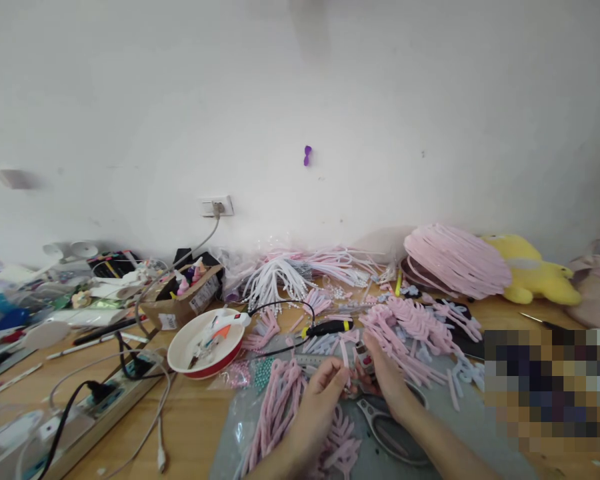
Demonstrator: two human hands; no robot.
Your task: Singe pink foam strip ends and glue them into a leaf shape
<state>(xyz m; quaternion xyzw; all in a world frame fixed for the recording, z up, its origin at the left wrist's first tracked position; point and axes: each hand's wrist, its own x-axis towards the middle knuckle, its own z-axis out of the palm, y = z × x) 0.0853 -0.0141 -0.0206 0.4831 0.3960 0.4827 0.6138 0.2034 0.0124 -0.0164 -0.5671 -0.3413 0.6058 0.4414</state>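
My left hand (326, 385) is closed in a pinch on a short, pale pink pipe cleaner (345, 355), which stands nearly upright from the fingertips. Close beside it, my right hand (384, 373) is wrapped round a small cylinder (364, 358) with a white and dark red surface, its exact kind unclear. Under the right wrist lie scissors (387, 427) with grey and black handles. Bundles of fuzzy pink pipe cleaners (275, 407) lie beneath and left of my left forearm. More pink twisted strands (410, 327) are heaped beyond my right hand.
A red and white bowl (180, 359) holds a glue gun (225, 325). A yellow and black screwdriver-like handle (327, 328) lies beyond my hands. At left are a power strip (100, 407), cables and a cardboard box (185, 300). A yellow plush toy (530, 270) sits back right.
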